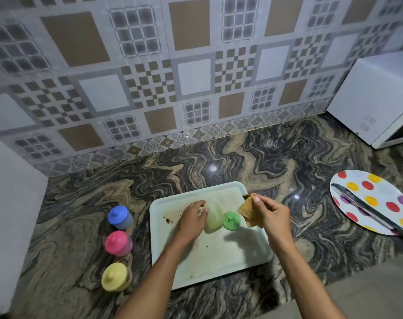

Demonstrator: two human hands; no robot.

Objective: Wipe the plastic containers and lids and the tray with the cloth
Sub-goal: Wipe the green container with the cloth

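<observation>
A pale green tray (219,256) lies on the marble counter with brown crumbs on its left part. On it stands a translucent green container (214,218), and my left hand (192,218) holds it from the left. Its green lid (231,221) lies on the tray just to the right. My right hand (270,214) grips a folded brown cloth (247,211) right beside the lid. Left of the tray stand three closed containers with a blue lid (120,217), a pink lid (118,243) and a yellow lid (115,276).
A white plate with coloured dots (375,199) carries dark tongs (368,209) at the right. A white appliance (378,97) stands at the back right. A tiled wall runs behind the counter, and a pale surface (9,215) borders the left side.
</observation>
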